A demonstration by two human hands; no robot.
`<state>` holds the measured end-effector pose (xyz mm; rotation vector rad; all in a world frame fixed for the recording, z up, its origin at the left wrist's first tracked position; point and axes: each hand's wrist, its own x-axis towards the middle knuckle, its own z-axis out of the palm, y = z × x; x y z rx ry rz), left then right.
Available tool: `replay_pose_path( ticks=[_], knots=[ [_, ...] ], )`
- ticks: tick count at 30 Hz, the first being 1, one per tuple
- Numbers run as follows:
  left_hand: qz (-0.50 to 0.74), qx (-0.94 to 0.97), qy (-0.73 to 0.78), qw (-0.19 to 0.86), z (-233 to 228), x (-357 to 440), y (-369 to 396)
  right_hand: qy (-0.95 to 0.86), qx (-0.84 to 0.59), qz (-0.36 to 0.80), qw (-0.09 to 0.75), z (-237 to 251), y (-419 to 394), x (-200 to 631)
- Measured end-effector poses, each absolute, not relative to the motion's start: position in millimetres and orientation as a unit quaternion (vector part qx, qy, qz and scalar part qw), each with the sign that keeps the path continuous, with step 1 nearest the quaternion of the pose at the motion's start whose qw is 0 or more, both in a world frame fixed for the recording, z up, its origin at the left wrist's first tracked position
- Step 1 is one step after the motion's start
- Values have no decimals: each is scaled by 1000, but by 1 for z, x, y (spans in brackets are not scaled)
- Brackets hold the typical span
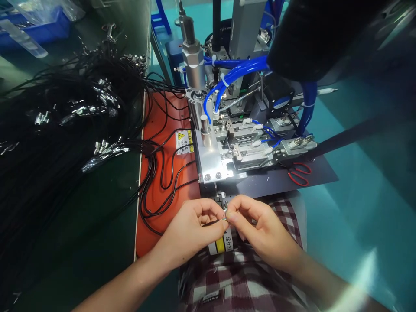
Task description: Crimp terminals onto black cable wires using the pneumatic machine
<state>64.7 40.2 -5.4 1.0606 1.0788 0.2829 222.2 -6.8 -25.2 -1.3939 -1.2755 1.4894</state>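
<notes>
— What am I looking at down by my hands?

— My left hand (190, 229) and right hand (256, 227) are close together, fingertips almost meeting, just below the front edge of the machine. Each has thumb and forefinger pressed together, pinching the end of a thin black cable (217, 222). Where the fingertips meet, the cable end shows a tiny tip with a yellowish-green glint; it's too small for me to tell more.

— And the cable itself?

— Slim, round, matt black. Only a short stretch shows between my fingers, held over my lap above a red-and-white checked cloth (240, 277).

— What's around it?

— Straight ahead sits a bright metal fixture block (227, 151), flat plates and bolts, with a shiny steel cylinder (194, 69) standing upright on it and glossy blue plastic hoses (234, 73) looping behind. It rests on a smooth orange-red mat (169, 143) carrying a small yellow warning label (184, 141). More black cables curl in loops across that mat. On the dark green desk (97, 225) to my left lies a big tangled heap of black cables with small silver metal ends (74, 112). A pair of red-handled scissors (299, 173) lies right of the fixture.
</notes>
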Motion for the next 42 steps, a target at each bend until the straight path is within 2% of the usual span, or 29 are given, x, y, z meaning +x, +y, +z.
replay_pose_path(
  ticks=[18, 23, 29, 36, 42],
  knots=[
    [89, 496, 477, 720, -3, 57, 49, -512, -552, 559, 347, -30, -2, 226],
    [120, 459, 480, 738, -4, 59, 48, -487, -541, 592, 345, -29, 0, 226],
    [89, 370, 460, 802, -12, 53, 47, -463, -537, 610, 353, -27, 1, 225],
    [117, 343, 397, 843, -18, 47, 47, -373, -498, 706, 339, -26, 10, 225],
    [121, 354, 415, 829, -15, 51, 46, -394, -514, 680, 344, -29, 7, 225]
  ],
)
